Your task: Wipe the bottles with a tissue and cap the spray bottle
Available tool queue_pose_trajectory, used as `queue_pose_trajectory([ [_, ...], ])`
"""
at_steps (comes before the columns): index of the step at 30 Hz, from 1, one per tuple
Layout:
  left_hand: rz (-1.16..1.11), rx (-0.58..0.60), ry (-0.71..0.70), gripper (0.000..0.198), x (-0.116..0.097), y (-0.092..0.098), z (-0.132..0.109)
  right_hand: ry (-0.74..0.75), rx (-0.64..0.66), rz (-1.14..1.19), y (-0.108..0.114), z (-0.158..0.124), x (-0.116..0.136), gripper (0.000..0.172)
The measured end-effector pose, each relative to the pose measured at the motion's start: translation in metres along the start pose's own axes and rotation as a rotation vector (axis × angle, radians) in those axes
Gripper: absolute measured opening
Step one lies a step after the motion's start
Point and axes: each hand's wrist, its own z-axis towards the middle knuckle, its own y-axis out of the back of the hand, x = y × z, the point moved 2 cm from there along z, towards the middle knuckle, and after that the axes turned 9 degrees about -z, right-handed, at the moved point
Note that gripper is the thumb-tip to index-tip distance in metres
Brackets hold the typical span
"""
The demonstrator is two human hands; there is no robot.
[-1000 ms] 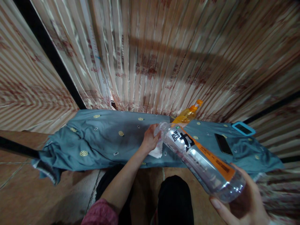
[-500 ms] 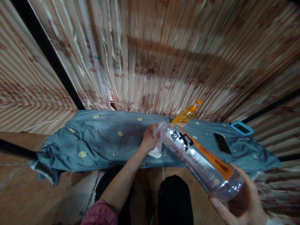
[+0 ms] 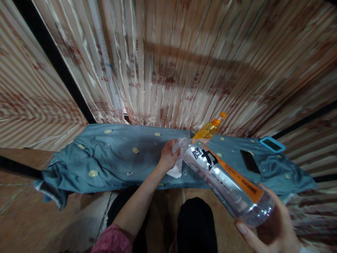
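Observation:
A clear plastic drink bottle [image 3: 218, 175] with an orange and silver label slants across the view, its neck pointing up and left. My right hand [image 3: 276, 225] is closed round its base. At the bottle's mouth is my left hand [image 3: 168, 155], its fingers bent together beside the neck. A white tissue or cloth [image 3: 176, 170] shows below those fingers and appears gripped in them; part of it is hidden by the hand. Behind the bottle's neck stands a pump bottle [image 3: 207, 130] of yellow-orange liquid, partly covered.
A grey-blue cloth [image 3: 118, 163] with pineapple prints covers the low bench. On its right side lie a black phone [image 3: 250, 162] and a blue-framed device [image 3: 272, 144]. Pleated curtains [image 3: 168, 70] hang behind and at both sides, with dark poles [image 3: 58, 66]. My knees [image 3: 197, 221] are just below the bench.

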Motion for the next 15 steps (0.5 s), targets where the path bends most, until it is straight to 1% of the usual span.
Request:
queue_pose_trajectory([
  [4,-0.002,0.006,0.008,0.044,0.000,0.000,0.000,0.079,0.063,-0.028,0.005,0.003,-0.013,0.092],
  [8,-0.007,0.003,0.002,0.045,0.000,0.000,0.000,0.116,0.069,-0.033,0.008,0.006,-0.019,0.091],
  [11,0.000,-0.001,0.013,0.043,0.000,0.000,-0.001,0.087,0.061,-0.015,0.003,0.004,-0.008,0.091],
  [15,0.015,0.002,0.019,0.040,0.001,0.000,0.000,-0.044,-0.006,0.010,-0.007,-0.003,0.019,0.093],
])
